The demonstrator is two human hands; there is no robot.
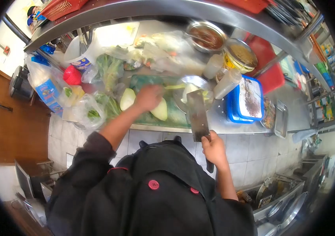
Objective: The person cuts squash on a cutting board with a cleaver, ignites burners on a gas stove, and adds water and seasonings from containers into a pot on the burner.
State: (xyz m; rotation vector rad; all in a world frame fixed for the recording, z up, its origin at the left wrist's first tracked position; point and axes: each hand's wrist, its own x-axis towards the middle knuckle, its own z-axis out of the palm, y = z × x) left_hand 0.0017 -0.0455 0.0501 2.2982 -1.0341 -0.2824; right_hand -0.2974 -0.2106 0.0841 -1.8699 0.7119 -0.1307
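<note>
A green cutting board point(174, 120) lies on the steel counter. Two pale green vegetable halves rest on it, one point(127, 99) at the left and one point(160, 110) under and beside my left hand point(149, 96). That hand is blurred, and its fingers cannot be made out. My right hand point(214, 147) is closed round the handle of a wide cleaver point(197, 115). The blade points away from me, and its far end overlaps the near right edge of a metal bowl point(179, 103) with pale pieces in it. A light green strip point(174, 86) lies between the board and the bowl.
Leafy greens point(109, 70) and plastic bags point(90, 109) lie left of the board. To the right are squeeze bottles point(227, 83), a blue-rimmed tub point(250, 98) and a metal tray point(281, 118). A bowl of red sauce point(206, 36) sits behind. A steel shelf point(159, 8) spans above.
</note>
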